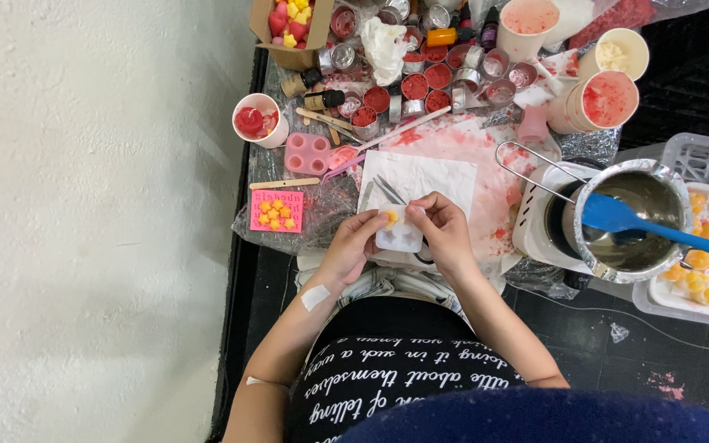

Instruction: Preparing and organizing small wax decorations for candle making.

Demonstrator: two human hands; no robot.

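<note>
Gripping a small white mould (400, 236) with both hands over the white paper sheet (428, 176) on the table (266, 164).
Left hand (356, 243) and right hand (443, 230) clasp its ends; yellow piece (391, 218) sits under left thumb.

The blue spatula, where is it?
In the head view, the blue spatula is on the right, its blade resting inside the metal pot on the white hot plate.

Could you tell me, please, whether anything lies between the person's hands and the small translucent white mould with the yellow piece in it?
Nothing visible does. The left hand and the right hand both grip the small translucent white silicone mould directly, one on each side, with the yellow wax piece at its upper left corner.
</note>
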